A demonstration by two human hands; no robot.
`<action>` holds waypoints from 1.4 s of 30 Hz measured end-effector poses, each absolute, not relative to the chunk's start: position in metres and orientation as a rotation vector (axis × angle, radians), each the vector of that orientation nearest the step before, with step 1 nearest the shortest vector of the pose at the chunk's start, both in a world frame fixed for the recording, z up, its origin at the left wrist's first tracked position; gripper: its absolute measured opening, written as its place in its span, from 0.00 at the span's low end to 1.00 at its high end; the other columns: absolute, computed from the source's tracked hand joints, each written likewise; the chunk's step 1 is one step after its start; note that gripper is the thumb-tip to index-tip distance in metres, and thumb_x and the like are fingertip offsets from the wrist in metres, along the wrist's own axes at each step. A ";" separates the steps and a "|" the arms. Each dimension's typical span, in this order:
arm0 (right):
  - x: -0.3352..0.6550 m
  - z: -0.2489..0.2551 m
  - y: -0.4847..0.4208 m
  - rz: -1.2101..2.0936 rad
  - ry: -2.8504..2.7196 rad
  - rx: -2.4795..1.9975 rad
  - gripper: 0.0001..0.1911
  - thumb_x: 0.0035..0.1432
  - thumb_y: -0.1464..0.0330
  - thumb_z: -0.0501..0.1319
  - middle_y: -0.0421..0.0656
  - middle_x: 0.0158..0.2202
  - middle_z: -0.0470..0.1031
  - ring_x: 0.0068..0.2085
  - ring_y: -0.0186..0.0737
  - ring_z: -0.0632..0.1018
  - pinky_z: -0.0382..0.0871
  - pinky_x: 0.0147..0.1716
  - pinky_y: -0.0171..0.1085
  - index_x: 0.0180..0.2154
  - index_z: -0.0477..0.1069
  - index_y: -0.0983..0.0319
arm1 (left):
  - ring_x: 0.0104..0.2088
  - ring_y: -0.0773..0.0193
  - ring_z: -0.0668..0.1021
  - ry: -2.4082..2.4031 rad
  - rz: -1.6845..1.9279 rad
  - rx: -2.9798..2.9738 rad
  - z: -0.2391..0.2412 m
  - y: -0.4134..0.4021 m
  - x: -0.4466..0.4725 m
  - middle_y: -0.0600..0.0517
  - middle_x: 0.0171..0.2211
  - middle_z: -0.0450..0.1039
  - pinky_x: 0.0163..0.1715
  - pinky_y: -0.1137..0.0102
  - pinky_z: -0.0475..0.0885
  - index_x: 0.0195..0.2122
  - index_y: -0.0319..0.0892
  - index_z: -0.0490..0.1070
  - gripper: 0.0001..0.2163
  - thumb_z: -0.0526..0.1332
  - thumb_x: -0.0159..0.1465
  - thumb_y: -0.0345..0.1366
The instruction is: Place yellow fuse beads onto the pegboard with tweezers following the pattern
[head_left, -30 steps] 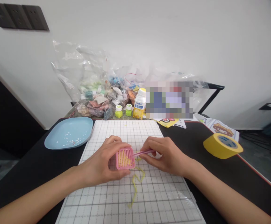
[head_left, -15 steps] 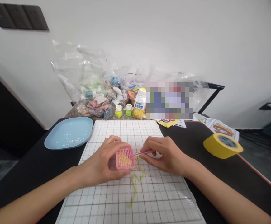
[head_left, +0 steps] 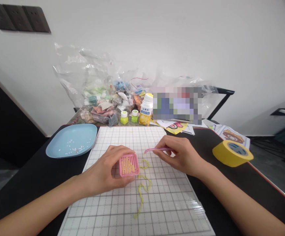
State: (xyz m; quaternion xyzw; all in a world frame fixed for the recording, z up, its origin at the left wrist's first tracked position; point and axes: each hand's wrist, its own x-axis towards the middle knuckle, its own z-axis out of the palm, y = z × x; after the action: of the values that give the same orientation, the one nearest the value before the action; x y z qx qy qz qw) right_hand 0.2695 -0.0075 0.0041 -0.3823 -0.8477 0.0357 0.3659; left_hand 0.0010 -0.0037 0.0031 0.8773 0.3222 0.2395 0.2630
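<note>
My left hand (head_left: 108, 168) is closed around a small pink slotted bead tray (head_left: 129, 165), with yellow beads lying in its grooves. Pinched in my right hand (head_left: 179, 152) is a pair of pink tweezers (head_left: 158, 149), pointing left over the board, to the right of the tray. Whether the tips hold a bead is too small to make out for sure. Below both hands, a wavy line of yellow-green beads (head_left: 140, 196) lies on the white gridded board (head_left: 167, 203). A short curved row of the same beads (head_left: 146, 165) lies just right of the tray.
To the left sits a blue plate (head_left: 59, 149) with small white bits on it. A yellow tape roll (head_left: 231, 155) rests at the right. Behind the board stand two small green-lidded bead jars (head_left: 124, 118), a yogurt bottle (head_left: 146, 109) and plastic bags of beads (head_left: 103, 109).
My right hand has drawn the tweezers out of the tray, up and to the right. The tray in my left hand has shifted slightly left.
</note>
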 end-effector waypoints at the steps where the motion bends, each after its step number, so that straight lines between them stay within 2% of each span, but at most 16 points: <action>1: 0.270 0.003 -0.007 0.083 -2.188 -0.989 0.12 0.63 0.62 0.58 0.40 0.24 0.72 0.23 0.29 0.67 0.59 0.22 0.30 0.31 0.71 0.63 | 0.48 0.51 0.70 0.871 0.647 2.376 0.003 -0.004 0.001 0.50 0.48 0.71 0.49 0.54 0.67 0.52 0.49 0.63 0.20 0.65 0.59 0.39; 8: 0.274 0.000 -0.005 0.043 -2.273 -1.029 0.12 0.63 0.63 0.58 0.40 0.25 0.72 0.24 0.29 0.68 0.57 0.23 0.31 0.30 0.70 0.63 | 0.46 0.54 0.69 0.851 0.623 2.374 0.005 -0.004 -0.001 0.50 0.45 0.67 0.47 0.57 0.68 0.52 0.49 0.65 0.19 0.64 0.60 0.39; 42: 0.271 -0.006 -0.004 -0.004 -2.327 -1.060 0.13 0.62 0.62 0.59 0.39 0.24 0.71 0.23 0.29 0.68 0.54 0.22 0.30 0.28 0.69 0.63 | 0.49 0.52 0.68 0.752 0.511 2.327 0.006 -0.004 -0.002 0.49 0.48 0.65 0.51 0.55 0.67 0.52 0.49 0.65 0.20 0.66 0.59 0.40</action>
State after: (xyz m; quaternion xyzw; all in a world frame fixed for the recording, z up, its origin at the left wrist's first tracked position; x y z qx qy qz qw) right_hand 0.2709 -0.0042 -0.0062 -0.3969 -0.8715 -0.0015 0.2880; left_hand -0.0024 -0.0036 0.0058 0.8836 0.2856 0.1939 0.3162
